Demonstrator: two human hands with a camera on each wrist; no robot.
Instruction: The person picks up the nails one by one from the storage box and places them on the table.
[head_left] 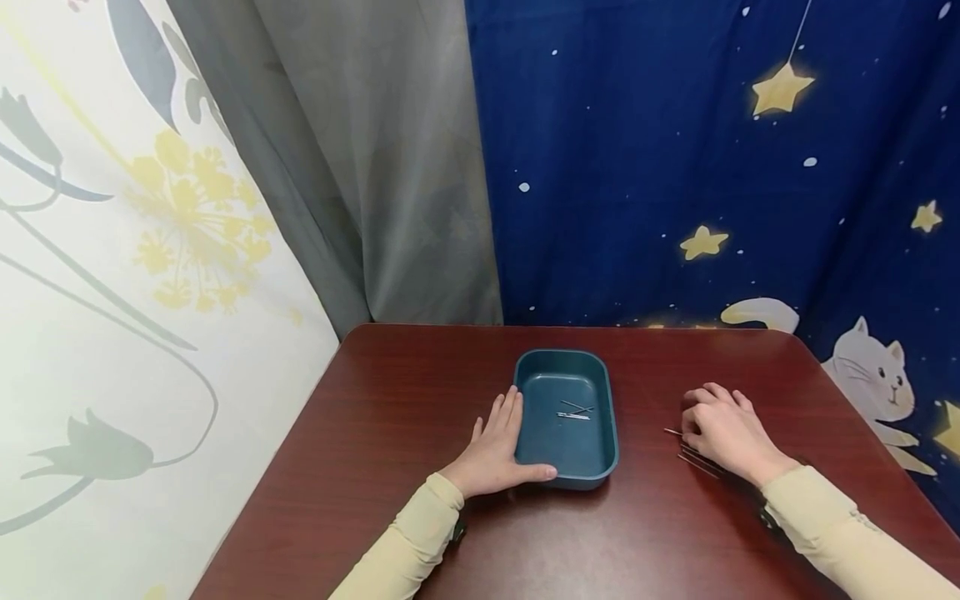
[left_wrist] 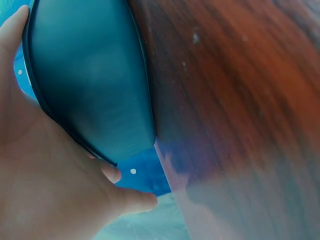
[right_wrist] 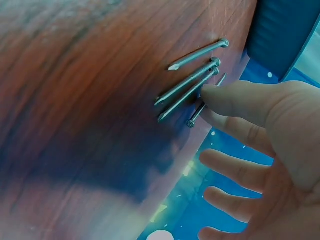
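A dark teal rectangular tray (head_left: pixel 542 442) stands on the table with several nails (head_left: pixel 574 416) lying loose inside. My left hand (head_left: pixel 491 454) rests against its left side with straight fingers, the thumb along the near rim. In the left wrist view the tray wall (left_wrist: pixel 90 85) fills the space beside that hand (left_wrist: pixel 55 165). To the right of the tray, my right hand (head_left: pixel 723 429) pinches a nail (right_wrist: pixel 196 115) between thumb and index finger, the other fingers spread. Beside it on the table lie 3 more nails (right_wrist: pixel 187 82), roughly parallel, heads toward the tray.
The dark red wooden table (head_left: pixel 420 375) reaches back to a grey curtain (head_left: pixel 420 167) and a blue star-patterned curtain (head_left: pixel 637 167). A white flower-patterned cloth (head_left: pixel 112 333) hangs on the left.
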